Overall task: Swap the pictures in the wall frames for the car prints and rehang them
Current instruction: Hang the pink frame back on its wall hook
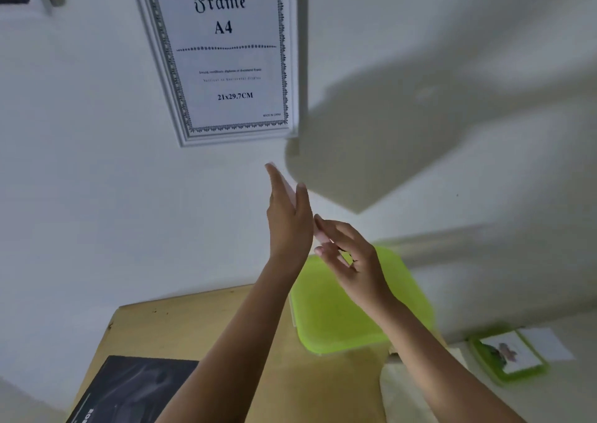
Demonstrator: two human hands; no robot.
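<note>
Dim, soft daylight; broad blurred shadow on the wall (420, 67); wide-angle edges bend.

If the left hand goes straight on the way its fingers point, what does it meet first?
Most likely the bare wall just below the white document frame. The left hand points up and slightly left, but depth is unclear.

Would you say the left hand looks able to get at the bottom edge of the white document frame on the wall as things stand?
Probably yes. The left hand is raised with fingers pointing up, just below the document frame. Only bare wall lies between them; the right hand sits lower and aside.
</note>
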